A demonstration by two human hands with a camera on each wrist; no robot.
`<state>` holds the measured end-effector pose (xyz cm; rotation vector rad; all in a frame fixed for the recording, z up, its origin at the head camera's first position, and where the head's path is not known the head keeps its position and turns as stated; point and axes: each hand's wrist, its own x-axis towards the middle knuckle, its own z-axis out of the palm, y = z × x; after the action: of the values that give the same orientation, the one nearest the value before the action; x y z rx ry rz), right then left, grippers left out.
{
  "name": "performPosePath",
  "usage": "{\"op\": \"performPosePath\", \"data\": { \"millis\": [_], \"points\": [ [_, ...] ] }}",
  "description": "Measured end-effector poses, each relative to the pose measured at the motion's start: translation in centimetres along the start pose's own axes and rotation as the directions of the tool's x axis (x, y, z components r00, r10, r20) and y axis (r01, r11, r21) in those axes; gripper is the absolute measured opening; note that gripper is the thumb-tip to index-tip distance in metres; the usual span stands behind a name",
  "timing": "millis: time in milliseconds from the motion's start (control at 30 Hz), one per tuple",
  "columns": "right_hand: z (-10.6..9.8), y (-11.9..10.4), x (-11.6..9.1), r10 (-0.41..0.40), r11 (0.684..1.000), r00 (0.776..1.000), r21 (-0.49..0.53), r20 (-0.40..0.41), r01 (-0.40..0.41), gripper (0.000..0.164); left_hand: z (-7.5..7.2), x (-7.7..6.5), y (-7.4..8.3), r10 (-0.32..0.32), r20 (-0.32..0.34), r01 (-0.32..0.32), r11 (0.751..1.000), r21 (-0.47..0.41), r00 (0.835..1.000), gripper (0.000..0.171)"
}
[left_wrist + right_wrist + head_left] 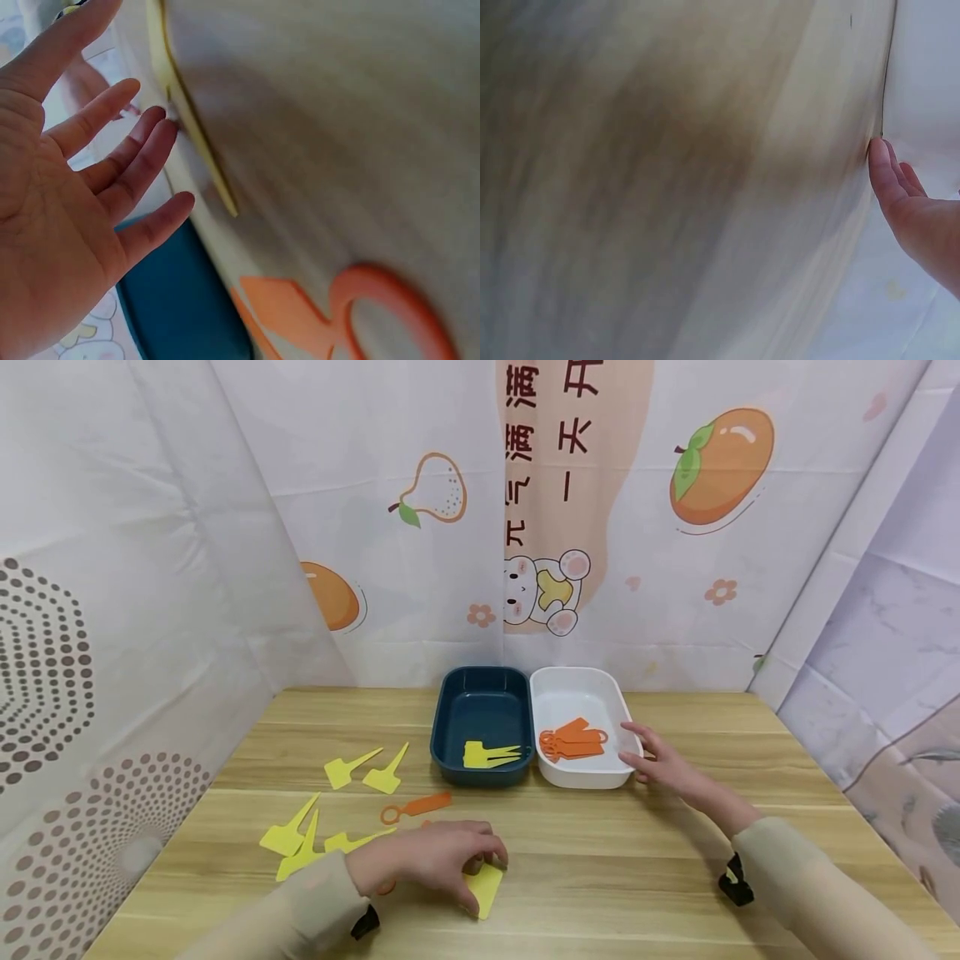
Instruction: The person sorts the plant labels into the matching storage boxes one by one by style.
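My left hand (438,857) is over the table front, its fingertips right at a yellow T-shaped plant label (486,892). In the left wrist view the left fingers (139,169) are spread and loosely bent, with the yellow label (199,135) just beyond their tips. My right hand (667,764) touches the right side of a white tray (622,768), which holds several orange ring-ended tags (581,747). Its fingers (885,176) lie nearly straight against the tray's wall in the right wrist view. A dark blue tray (480,681) alongside holds several yellow labels (480,755).
Several yellow labels (283,838) lie loose on the left of the wooden table (615,877). An orange ring-ended tag (427,804) lies in front of the blue tray, and others are partly hidden by the left arm. Printed curtains (420,577) hang behind the table.
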<state>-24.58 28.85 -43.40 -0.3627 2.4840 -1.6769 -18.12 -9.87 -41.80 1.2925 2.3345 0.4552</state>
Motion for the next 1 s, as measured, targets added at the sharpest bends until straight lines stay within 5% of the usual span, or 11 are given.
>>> {"op": "performPosePath", "data": {
  "millis": [233, 633, 1000],
  "points": [
    [-0.1, 0.1, 0.1, -0.001, 1.0, 1.0, -0.007, 0.008, 0.001, 0.062, 0.7, 0.6, -0.4, 0.039, -0.022, -0.036, 0.994, 0.1, 0.999, 0.05],
    [-0.2, 0.4, 0.1, 0.002, 1.0, 1.0, 0.003, 0.019, -0.002, 0.062, 0.4, 1.2, -0.4, 0.037, -0.012, -0.036, 0.994, 0.1, 0.999, 0.046],
    [-0.3, 0.7, 0.2, -0.007, 1.0, 1.0, -0.018, -0.001, 0.007, 0.062, 0.2, 1.4, -0.3, 0.02, 0.042, -0.018, 0.999, -0.048, 0.999, 0.046]
  ]
}}
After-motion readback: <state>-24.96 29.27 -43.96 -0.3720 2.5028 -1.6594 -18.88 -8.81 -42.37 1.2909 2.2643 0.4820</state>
